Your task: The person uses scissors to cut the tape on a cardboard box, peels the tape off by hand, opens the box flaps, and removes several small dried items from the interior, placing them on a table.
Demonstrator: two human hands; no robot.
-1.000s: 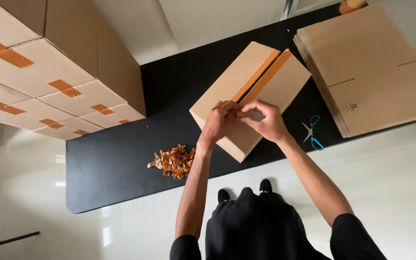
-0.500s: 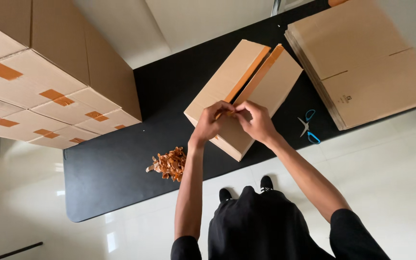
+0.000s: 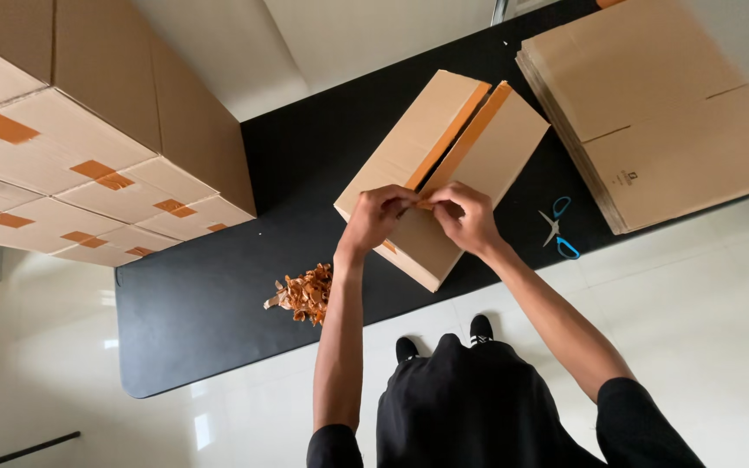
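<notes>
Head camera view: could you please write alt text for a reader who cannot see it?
Both hands, left hand and right hand, pinch orange tape at the seam of a cardboard box on a black table. Blue-handled scissors, a pile of tape scraps and flat cardboard sheets lie nearby.

You get one view only: head cam, worn up top, aimed nearly straight down past your torso and shoes. Arm's length from the table [image 3: 192,321], which runs diagonally across frame. Your forearms enter from bottom centre and meet mid-frame. Wide enough to catch the floor below and the box stack [image 3: 88,147] upper left. No 2nd view, so no overlap.
</notes>
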